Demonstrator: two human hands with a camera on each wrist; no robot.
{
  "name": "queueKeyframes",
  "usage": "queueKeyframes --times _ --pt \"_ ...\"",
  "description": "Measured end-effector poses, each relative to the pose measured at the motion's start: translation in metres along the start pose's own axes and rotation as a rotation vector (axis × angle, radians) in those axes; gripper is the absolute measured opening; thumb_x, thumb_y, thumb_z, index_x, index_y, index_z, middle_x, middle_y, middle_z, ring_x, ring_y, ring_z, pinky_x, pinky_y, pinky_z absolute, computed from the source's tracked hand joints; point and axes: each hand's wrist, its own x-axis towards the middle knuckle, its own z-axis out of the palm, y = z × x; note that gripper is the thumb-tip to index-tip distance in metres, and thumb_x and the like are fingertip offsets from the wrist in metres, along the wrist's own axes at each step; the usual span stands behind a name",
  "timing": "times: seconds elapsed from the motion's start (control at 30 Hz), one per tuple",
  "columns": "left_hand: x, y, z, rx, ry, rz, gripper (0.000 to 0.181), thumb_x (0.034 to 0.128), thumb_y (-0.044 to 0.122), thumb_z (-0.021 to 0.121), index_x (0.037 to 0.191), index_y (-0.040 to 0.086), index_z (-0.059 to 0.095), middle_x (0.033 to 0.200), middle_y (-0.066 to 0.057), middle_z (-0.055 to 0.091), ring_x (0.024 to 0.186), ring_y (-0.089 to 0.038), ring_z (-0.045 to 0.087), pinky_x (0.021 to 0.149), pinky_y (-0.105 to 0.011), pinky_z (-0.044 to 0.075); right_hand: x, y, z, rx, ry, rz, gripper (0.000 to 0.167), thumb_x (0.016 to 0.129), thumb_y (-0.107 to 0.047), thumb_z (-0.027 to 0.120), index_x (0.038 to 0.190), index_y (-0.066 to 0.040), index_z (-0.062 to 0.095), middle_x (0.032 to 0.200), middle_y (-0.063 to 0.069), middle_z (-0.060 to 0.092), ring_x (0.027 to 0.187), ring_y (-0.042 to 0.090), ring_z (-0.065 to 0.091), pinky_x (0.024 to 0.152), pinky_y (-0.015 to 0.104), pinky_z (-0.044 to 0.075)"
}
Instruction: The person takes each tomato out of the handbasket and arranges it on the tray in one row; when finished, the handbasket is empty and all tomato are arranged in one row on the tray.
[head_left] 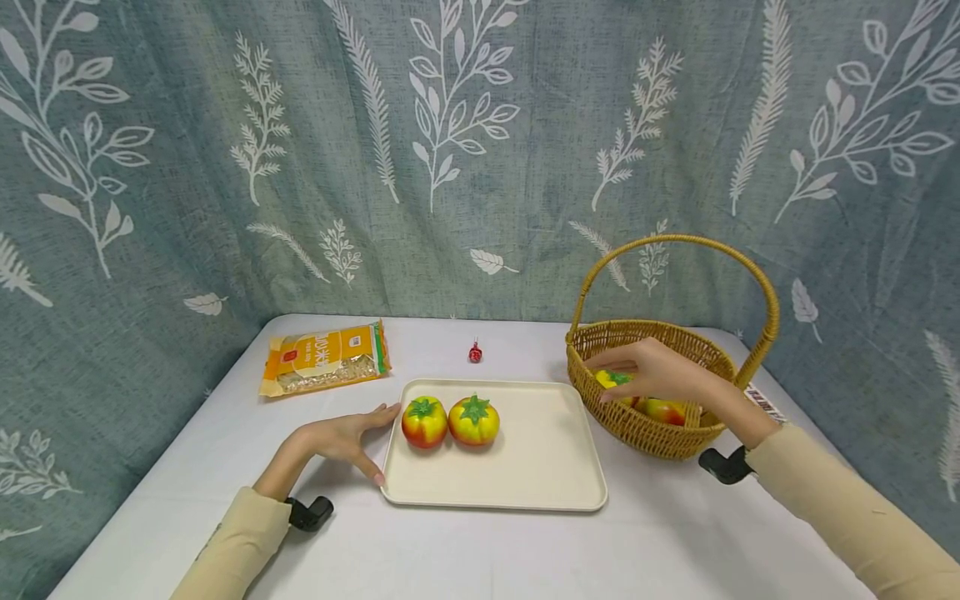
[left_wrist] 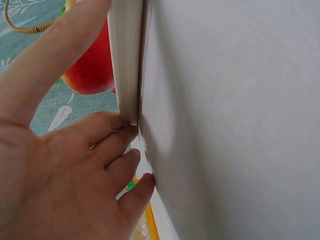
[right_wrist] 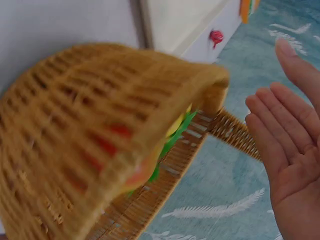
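Two yellow-and-red toy tomatoes, a left one (head_left: 424, 422) and a right one (head_left: 473, 421), stand side by side on the left part of a cream tray (head_left: 536, 450). My left hand (head_left: 341, 439) touches the tray's left edge with thumb and fingers spread. In the left wrist view the left hand's fingertips (left_wrist: 131, 131) meet the tray's side. My right hand (head_left: 660, 371) is over a wicker basket (head_left: 660, 437), its fingers extended and holding nothing in the right wrist view. More toy tomatoes (head_left: 666, 411) lie inside the basket, partly hidden by the hand and rim.
A yellow bag of grain (head_left: 326, 358) lies at the back left of the white table (head_left: 450, 550). Behind the tray sits a small red ornament (head_left: 476, 352). The basket's tall handle (head_left: 678, 239) arches upward, and a printed item (head_left: 763, 402) shows partly behind the basket.
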Motion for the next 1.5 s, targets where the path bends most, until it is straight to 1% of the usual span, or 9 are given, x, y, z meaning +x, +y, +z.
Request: queueKeyframes --times 0.33,0.53,0.63,0.8,0.97,1.13,1.27,1.33,1.5 --pt "0.0 -0.001 0.0 0.009 0.003 -0.011 0.116 0.0646 0.03 0.09 0.153 0.004 0.02 0.157 -0.023 0.013 0.145 -0.039 0.01 0.114 -0.057 0.011 0.004 0.021 -0.014 -0.036 -0.046 0.021 0.056 0.081 -0.03 0.078 0.129 -0.007 0.062 0.124 0.013 0.064 0.115 0.034 0.059 0.092 0.048 0.05" --pt "0.0 0.001 0.0 0.011 0.004 -0.034 0.116 0.0643 0.031 0.09 0.154 0.007 0.02 0.158 -0.022 0.013 0.144 -0.039 0.011 0.113 -0.058 0.012 0.006 0.036 -0.019 -0.052 -0.125 0.032 0.055 0.083 -0.029 0.076 0.13 -0.006 0.061 0.125 0.013 0.063 0.116 0.034 0.058 0.094 0.049 0.048" --pt "0.0 0.001 -0.001 0.007 0.004 -0.034 0.116 0.0643 0.03 0.09 0.154 0.006 0.02 0.158 -0.022 0.013 0.144 -0.039 0.011 0.113 -0.057 0.011 0.007 0.042 -0.021 -0.064 -0.154 0.04 0.053 0.083 -0.028 0.076 0.13 -0.006 0.061 0.125 0.013 0.063 0.116 0.036 0.058 0.093 0.05 0.048" --pt "0.0 0.001 -0.001 0.002 0.004 -0.025 0.116 0.0649 0.029 0.09 0.154 0.005 0.02 0.158 -0.023 0.013 0.145 -0.039 0.01 0.114 -0.057 0.011 0.007 0.054 -0.023 -0.08 -0.187 0.08 0.055 0.084 -0.03 0.075 0.132 -0.008 0.06 0.128 0.011 0.062 0.118 0.035 0.057 0.095 0.049 0.048" --pt "0.001 0.0 0.0 -0.003 0.004 -0.02 0.116 0.0649 0.029 0.09 0.154 0.005 0.02 0.157 -0.023 0.013 0.144 -0.039 0.01 0.114 -0.057 0.011 0.009 0.065 -0.024 -0.043 -0.232 0.103 0.061 0.084 -0.03 0.075 0.136 -0.003 0.055 0.134 0.018 0.056 0.123 0.037 0.052 0.098 0.047 0.046" --pt "0.001 -0.001 0.0 -0.004 0.007 -0.011 0.115 0.0646 0.029 0.09 0.153 0.004 0.021 0.157 -0.024 0.013 0.144 -0.039 0.01 0.114 -0.057 0.011 0.01 0.07 -0.024 0.042 -0.271 0.149 0.069 0.084 -0.026 0.075 0.139 0.005 0.047 0.138 0.025 0.049 0.126 0.042 0.047 0.1 0.049 0.043" --pt "0.0 0.0 0.0 0.0 0.007 -0.015 0.116 0.0647 0.029 0.09 0.153 0.004 0.02 0.157 -0.024 0.013 0.144 -0.039 0.01 0.114 -0.057 0.011 0.012 0.07 -0.021 0.08 -0.3 0.185 0.073 0.084 -0.026 0.075 0.14 0.008 0.043 0.139 0.028 0.046 0.126 0.043 0.046 0.099 0.048 0.044" --pt "0.0 0.0 0.0 0.0 0.006 -0.017 0.116 0.0645 0.029 0.09 0.153 0.004 0.02 0.157 -0.024 0.013 0.144 -0.039 0.011 0.114 -0.057 0.011 0.013 0.07 -0.019 0.074 -0.308 0.195 0.073 0.084 -0.027 0.075 0.14 0.008 0.043 0.139 0.027 0.047 0.125 0.043 0.047 0.098 0.047 0.045" --pt "0.0 0.001 0.0 0.004 0.007 -0.014 0.116 0.0644 0.029 0.09 0.153 0.004 0.02 0.157 -0.024 0.013 0.144 -0.039 0.011 0.114 -0.057 0.011 0.016 0.071 -0.015 -0.008 -0.293 0.214 0.074 0.083 -0.033 0.076 0.139 0.006 0.047 0.135 0.024 0.052 0.122 0.041 0.052 0.097 0.046 0.047"
